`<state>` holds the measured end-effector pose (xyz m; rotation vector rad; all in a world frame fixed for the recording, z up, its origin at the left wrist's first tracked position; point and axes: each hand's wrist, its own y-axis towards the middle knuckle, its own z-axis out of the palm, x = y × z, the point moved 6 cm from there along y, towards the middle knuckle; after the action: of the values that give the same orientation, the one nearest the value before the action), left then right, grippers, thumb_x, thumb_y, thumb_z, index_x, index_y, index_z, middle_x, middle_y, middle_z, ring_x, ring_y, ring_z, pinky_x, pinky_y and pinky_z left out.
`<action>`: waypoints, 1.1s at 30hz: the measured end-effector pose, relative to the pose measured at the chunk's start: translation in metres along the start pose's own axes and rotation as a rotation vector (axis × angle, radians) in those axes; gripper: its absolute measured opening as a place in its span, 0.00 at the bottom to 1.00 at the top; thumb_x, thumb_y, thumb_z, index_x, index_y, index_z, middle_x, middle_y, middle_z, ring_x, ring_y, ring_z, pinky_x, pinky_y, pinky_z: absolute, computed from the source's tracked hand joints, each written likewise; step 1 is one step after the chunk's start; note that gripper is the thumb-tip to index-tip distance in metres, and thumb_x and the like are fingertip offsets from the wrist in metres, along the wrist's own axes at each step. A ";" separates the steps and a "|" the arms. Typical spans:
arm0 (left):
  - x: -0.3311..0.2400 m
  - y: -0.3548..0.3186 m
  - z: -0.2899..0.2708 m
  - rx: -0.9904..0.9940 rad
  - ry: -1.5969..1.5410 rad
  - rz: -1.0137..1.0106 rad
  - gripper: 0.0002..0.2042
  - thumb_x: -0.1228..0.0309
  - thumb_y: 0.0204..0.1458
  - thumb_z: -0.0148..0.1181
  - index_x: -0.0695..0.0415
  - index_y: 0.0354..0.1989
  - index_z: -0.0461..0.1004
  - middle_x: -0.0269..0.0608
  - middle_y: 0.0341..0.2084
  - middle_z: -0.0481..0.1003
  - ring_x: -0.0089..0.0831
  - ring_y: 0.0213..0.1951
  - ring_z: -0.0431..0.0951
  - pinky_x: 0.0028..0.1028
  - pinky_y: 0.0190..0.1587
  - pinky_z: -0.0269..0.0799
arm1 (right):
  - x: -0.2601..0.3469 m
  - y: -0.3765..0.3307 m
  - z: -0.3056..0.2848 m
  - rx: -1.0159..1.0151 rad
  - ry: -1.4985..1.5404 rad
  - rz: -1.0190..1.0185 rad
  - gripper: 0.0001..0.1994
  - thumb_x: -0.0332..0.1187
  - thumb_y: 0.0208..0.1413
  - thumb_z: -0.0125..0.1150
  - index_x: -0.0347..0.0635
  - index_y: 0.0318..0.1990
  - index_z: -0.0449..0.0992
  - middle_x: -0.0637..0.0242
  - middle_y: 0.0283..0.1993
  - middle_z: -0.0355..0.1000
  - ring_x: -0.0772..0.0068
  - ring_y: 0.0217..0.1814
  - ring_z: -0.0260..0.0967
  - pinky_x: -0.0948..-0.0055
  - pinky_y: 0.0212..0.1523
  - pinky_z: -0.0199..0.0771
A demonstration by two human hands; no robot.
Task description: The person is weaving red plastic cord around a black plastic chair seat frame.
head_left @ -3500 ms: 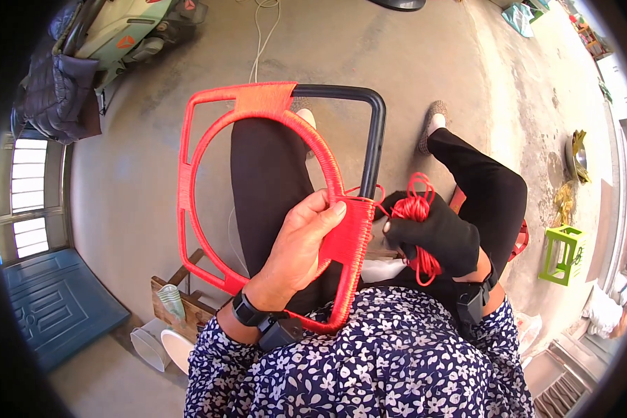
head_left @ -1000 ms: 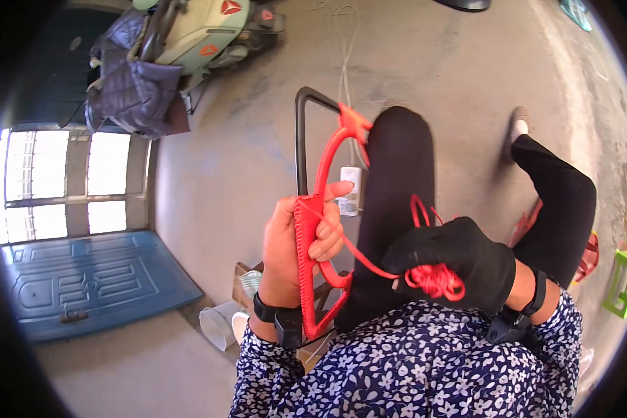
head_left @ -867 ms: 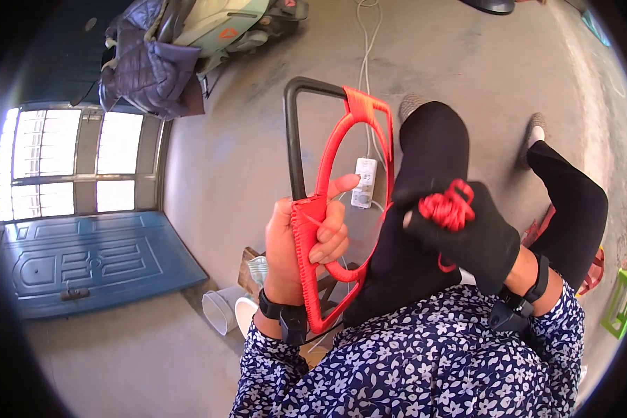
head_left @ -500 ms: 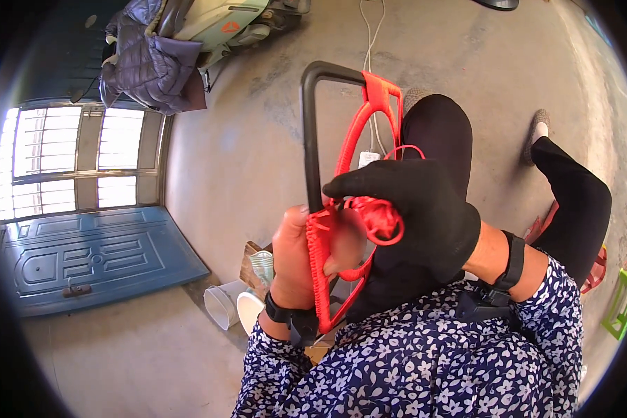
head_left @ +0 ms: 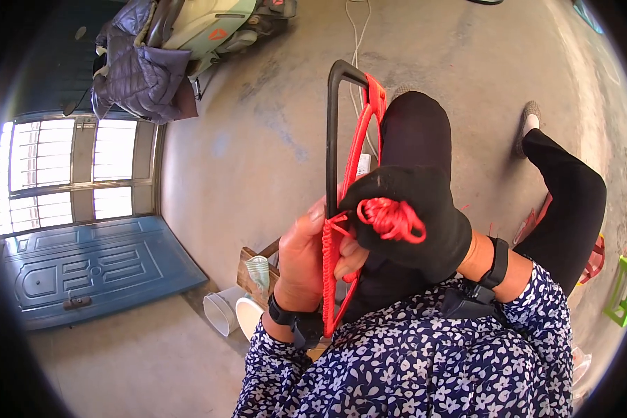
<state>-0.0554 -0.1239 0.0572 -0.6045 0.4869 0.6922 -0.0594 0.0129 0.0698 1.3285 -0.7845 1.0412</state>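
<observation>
A black rectangular frame [head_left: 332, 139] stands upright in front of me, its lower part and far corner wrapped tightly in red cord [head_left: 329, 275]. My bare left hand [head_left: 301, 254] is closed round the wrapped lower section, thumb on the near face and fingertips showing beyond it. My right hand [head_left: 435, 226], in a black glove, is closed on a looped bundle of red cord [head_left: 390, 219] right beside the frame. A short red strand crosses the wrapping near the left thumb. The right fingertips are partly hidden behind the bundle and glove.
A white bucket [head_left: 220, 313] and a small wooden stool [head_left: 247, 279] with a striped cup [head_left: 258, 270] stand at lower left. A blue door panel [head_left: 111, 268] lies farther left. A scooter [head_left: 223, 31] draped with a jacket [head_left: 141, 76] is at upper left; a green stool [head_left: 625, 289] is at right.
The frame has turned more edge-on and shifted slightly right. My right hand has rotated, bringing the red bundle to face me more, and it stays close to the left hand.
</observation>
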 end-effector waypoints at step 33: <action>0.018 0.019 0.002 -0.028 0.000 -0.049 0.20 0.61 0.58 0.50 0.63 0.54 0.66 0.43 0.23 0.70 0.28 0.16 0.66 0.24 0.15 0.61 | 0.021 -0.024 -0.025 0.023 -0.457 -0.289 0.16 0.29 0.41 0.66 0.44 0.42 0.78 0.64 0.31 0.76 0.65 0.27 0.74 0.71 0.26 0.71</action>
<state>-0.0560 -0.1027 0.0412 -0.6406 0.4617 0.6538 -0.0325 0.0421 0.0775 1.6708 -0.8822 0.5236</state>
